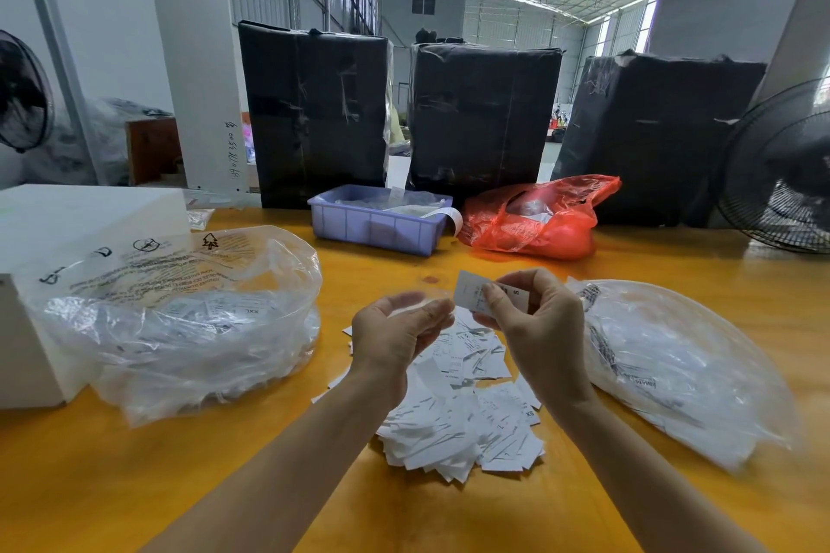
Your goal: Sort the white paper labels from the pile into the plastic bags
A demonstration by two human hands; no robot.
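Labels (458, 413) heaped on orange table (179, 485), warehouse behind

I am seeing my right hand (534, 319) pinching a white label (471, 294) above the pile of labels (462, 418) at the bench's (134, 485) middle, while my left hand (395, 337) is hanging loosely curled beside it. Clear plastic bags (179, 319) are lying toward the left and right edges.

Blurred fingertips on left hand (395, 335); label print in pile (467, 413) mostly illegible; fan (781, 175) cut off at right edge.
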